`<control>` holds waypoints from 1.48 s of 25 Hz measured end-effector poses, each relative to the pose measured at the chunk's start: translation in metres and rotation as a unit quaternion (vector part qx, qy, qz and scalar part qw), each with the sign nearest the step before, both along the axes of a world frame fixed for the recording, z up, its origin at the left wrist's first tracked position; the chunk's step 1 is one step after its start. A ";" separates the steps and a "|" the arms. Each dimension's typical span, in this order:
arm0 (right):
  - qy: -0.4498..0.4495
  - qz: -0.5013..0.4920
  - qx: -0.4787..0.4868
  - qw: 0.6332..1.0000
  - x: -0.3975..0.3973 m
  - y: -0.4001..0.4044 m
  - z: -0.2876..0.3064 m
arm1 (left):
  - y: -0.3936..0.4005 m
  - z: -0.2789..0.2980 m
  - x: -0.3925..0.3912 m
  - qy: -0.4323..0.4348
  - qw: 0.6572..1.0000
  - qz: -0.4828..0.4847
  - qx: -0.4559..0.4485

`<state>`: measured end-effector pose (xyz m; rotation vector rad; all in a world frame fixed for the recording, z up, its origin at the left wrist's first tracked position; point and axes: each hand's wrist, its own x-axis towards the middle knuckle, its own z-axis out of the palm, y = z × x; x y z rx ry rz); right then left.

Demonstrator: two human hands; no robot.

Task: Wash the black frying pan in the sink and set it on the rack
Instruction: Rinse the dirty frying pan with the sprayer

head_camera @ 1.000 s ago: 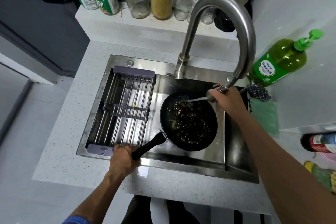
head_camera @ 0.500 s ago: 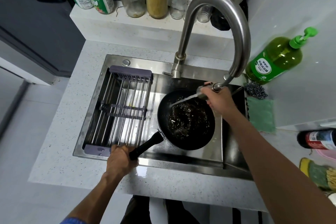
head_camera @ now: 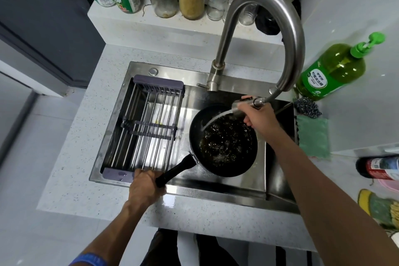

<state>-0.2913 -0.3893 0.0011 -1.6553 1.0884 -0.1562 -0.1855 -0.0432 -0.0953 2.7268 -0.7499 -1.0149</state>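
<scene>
Head view, read from left to right: the slatted steel drying rack with purple plastic ends [head_camera: 149, 127] spans the left part of the stainless steel sink [head_camera: 265, 170], its bars running front to back. At its near end the left hand [head_camera: 143, 189] is wrapped round the tip of the straight black handle [head_camera: 176, 170] of the round black frying pan [head_camera: 224, 140]. The handle runs diagonally, from that hand at the near left up and away to the right, where it meets the pan bowl in the middle of the sink. The bowl sits just beside the rack's right edge, apparently not touching it, and holds dark, rippling water. Over the pan's far rim the right hand [head_camera: 258, 114] grips the pulled-out metal spray head [head_camera: 243, 104] of the curved brushed-steel tap [head_camera: 265, 28], aiming a jet of water [head_camera: 218, 117] down and leftward into the bowl. On the worktop to the right lie a steel scouring ball [head_camera: 307, 107], a green cloth [head_camera: 314, 136] and a green pump bottle of dish soap [head_camera: 336, 71].

The step looks like rinsing, with washing only begun. The relation that matters is that the rack lies directly left of the pan, and the left hand, already on the handle, sits at the rack's near end; a short leftward lift along that diagonal should reach it, while the right hand is further off and busy with the sprayer.
</scene>
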 end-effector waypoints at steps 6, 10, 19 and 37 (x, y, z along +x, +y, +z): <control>0.173 0.023 -0.158 0.972 -0.038 -0.008 0.001 | -0.002 0.004 -0.001 0.005 1.000 -0.003 0.007; 0.017 0.018 0.006 1.000 -0.015 0.024 -0.002 | -0.003 0.007 0.000 0.011 1.000 0.002 0.015; 0.178 0.032 -0.198 0.963 -0.038 -0.010 0.010 | -0.007 0.014 -0.001 0.012 1.000 0.013 0.015; 0.109 0.035 -0.175 0.978 -0.047 0.002 -0.009 | -0.125 -0.057 -0.044 -0.114 0.981 -0.106 0.119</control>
